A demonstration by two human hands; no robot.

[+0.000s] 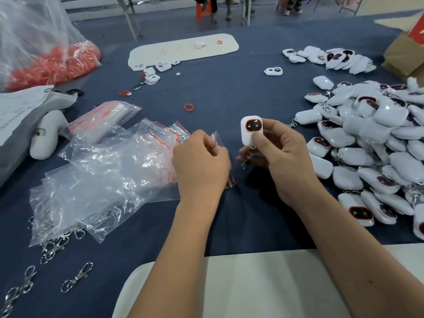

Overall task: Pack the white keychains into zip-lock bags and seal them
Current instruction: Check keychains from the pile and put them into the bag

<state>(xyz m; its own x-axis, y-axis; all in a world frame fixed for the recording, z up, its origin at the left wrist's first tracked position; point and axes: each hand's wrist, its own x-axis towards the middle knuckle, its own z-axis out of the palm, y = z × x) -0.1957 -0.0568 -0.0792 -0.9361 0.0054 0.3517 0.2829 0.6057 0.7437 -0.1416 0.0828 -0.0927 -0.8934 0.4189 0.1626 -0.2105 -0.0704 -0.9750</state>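
A: Materials?
B: A glossy, rounded white keychain [251,130]; a crinkly clear zip-lock bag [216,143].
A: Hands?
B: Right hand [282,157] grips the keychain upright above the table; left hand [202,161] pinches the bag's edge beside it.

Two bare, sleeveless forearms [183,237]

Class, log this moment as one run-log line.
left hand: pinches zip-lock bag | right hand: holds white keychain | keychain: not yet bagged
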